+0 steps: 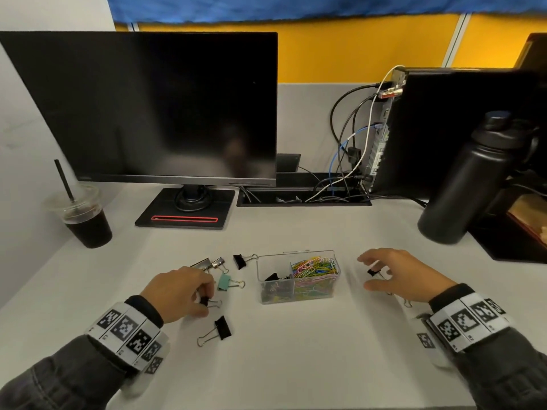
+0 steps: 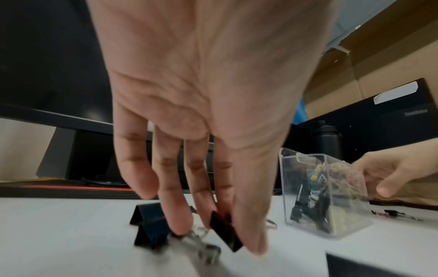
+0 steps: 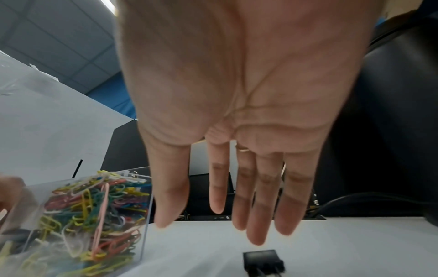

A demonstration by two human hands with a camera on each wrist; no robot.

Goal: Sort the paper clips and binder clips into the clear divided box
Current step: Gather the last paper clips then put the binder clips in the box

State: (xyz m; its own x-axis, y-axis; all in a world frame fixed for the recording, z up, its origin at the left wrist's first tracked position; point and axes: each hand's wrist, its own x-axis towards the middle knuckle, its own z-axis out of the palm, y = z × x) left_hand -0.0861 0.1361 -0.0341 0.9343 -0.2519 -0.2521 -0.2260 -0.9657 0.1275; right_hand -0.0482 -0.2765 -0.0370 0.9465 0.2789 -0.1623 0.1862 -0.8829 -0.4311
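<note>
At lower centre of the head view, the clear divided box (image 1: 298, 276) is sitting on the white desk (image 1: 296, 350), its right compartment holding coloured paper clips (image 1: 315, 269) and its left one holding a few black binder clips (image 1: 273, 278). The left hand (image 1: 177, 292), at lower left of the box, is pinching a small black binder clip (image 1: 204, 300) between thumb and fingertips, right at the desk surface. The right hand (image 1: 405, 276), at lower right, is hovering with its grip wide and fingers spread, holding nothing, over another small black binder clip (image 1: 373, 272). Loose on the desk to the left of the box are lying a mint binder clip (image 1: 225, 282), two silver ones (image 1: 208, 264) and two larger black ones (image 1: 240, 261).
</note>
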